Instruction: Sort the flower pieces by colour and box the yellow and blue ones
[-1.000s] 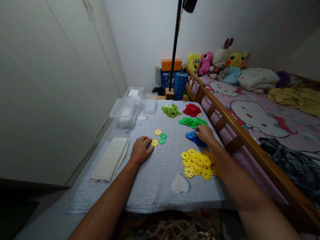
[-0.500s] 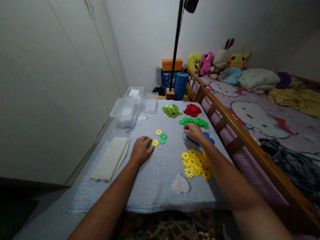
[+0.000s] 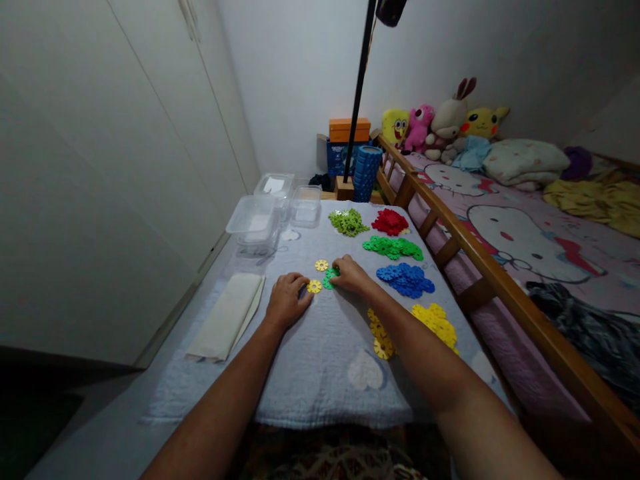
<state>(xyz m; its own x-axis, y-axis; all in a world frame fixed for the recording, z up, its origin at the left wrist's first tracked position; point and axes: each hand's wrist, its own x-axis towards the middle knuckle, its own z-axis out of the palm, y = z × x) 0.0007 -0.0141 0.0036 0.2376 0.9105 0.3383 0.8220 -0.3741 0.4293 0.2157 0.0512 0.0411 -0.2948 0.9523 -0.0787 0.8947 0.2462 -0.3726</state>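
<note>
Touching flower-shaped discs, a person's right hand (image 3: 349, 274) bends its fingertips over two green discs (image 3: 329, 283); whether it pinches a piece cannot be told. The left hand (image 3: 289, 300) rests loosely curled, fingertips at the left edge of a yellow disc (image 3: 314, 287), any firm hold unclear. Another yellow disc (image 3: 321, 265) lies just beyond. Pale markings on a blue box (image 3: 336, 160) are too small to read; cartoon cat faces decorate the pink bedspread (image 3: 545, 207). A grey-blue cloth (image 3: 310, 387) patterned with hearts covers the table, bearing blue (image 3: 406, 279), red (image 3: 389, 222) and other colored piles, clear containers (image 3: 254, 220) and a folded cream cloth (image 3: 226, 319). A pale wardrobe (image 3: 125, 180) and wooden-railed bed (image 3: 450, 230) flank it.
</note>
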